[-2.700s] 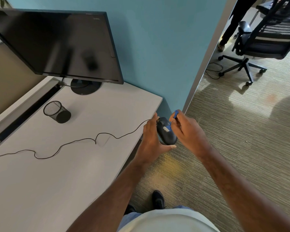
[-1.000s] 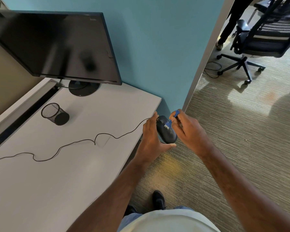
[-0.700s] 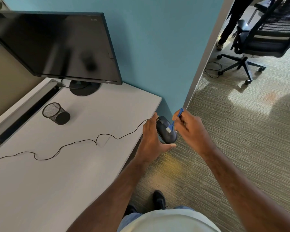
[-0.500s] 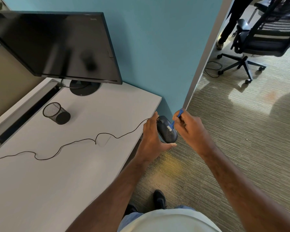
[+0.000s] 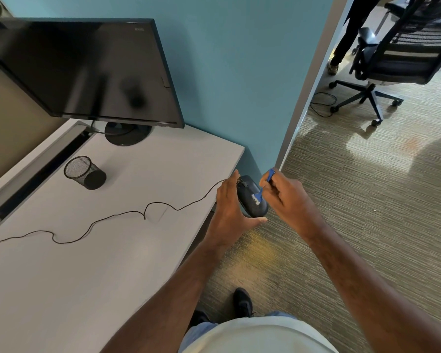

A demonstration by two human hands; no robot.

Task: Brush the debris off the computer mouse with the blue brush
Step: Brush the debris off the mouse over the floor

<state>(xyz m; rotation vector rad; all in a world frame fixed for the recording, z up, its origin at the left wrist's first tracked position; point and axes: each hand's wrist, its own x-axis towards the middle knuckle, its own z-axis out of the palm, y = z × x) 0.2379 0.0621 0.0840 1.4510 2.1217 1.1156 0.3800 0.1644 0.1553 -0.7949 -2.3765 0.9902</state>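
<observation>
While the left hand [image 5: 231, 203] gripped the mouse [image 5: 252, 197] out past the desk [image 5: 112, 250] edge, seemingly so debris fell floorward, the right hand [image 5: 287, 193] pinched the brush [image 5: 264, 186], bristles on its top.

Both arms reach forward, forearms bare. Left hand [image 5: 231, 202] cups the computer mouse [image 5: 252, 197] (thumb underneath); right hand [image 5: 287, 193] pinches the blue brush [image 5: 265, 183], fingers curled, bristles on it.

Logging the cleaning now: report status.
Left hand holds computer mouse past desk edge. Right hand pinches blue brush, bristles on mouse. Nothing in the way.
</observation>
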